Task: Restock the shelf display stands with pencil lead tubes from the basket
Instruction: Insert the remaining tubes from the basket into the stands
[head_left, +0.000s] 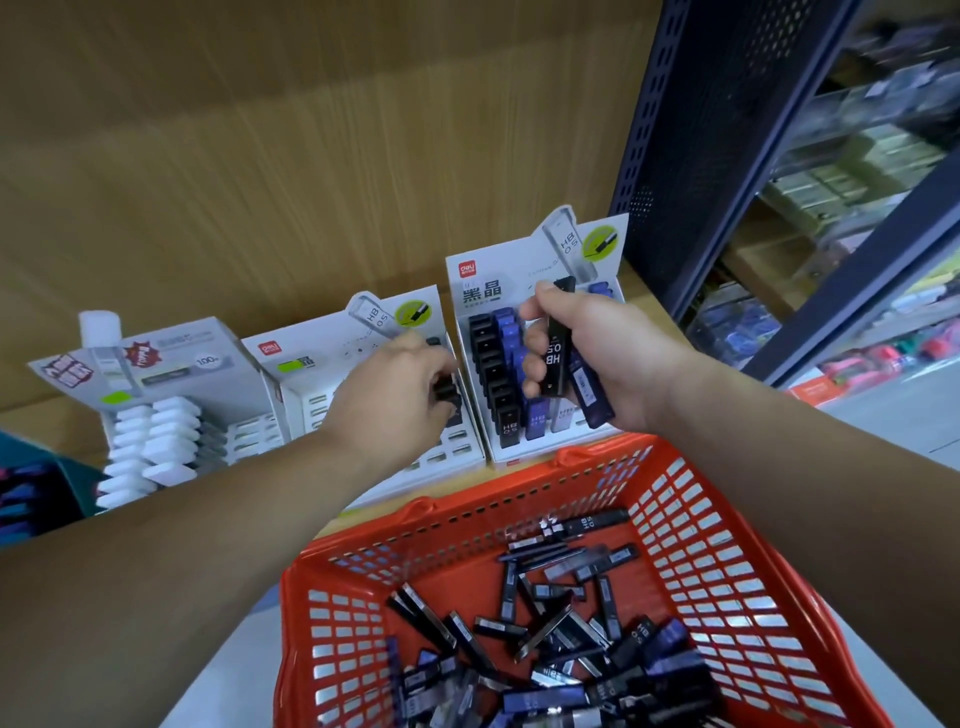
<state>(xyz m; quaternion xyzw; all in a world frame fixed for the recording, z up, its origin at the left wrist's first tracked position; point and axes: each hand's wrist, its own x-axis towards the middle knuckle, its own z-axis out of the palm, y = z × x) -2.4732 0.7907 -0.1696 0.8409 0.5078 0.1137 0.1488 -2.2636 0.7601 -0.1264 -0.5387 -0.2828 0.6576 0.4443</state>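
Left hand (395, 397), at mid-frame, pinches a small dark tube (445, 391) in curled fingers over the middle stand (311, 358), a white cardboard box with slotted rows. Right hand (602, 353) grips a slim black tube (553, 358) printed HB 0.5 and a blue tube (589, 395) before the right stand (519, 260). Lower down, the red lattice plastic basket (701, 545) holds a loose heap of glossy tubes (545, 629).

Both forearms (810, 467) were bare as far as seen (elbows & up out of view); left hand (387, 387) & right hand (618, 358) bare too.
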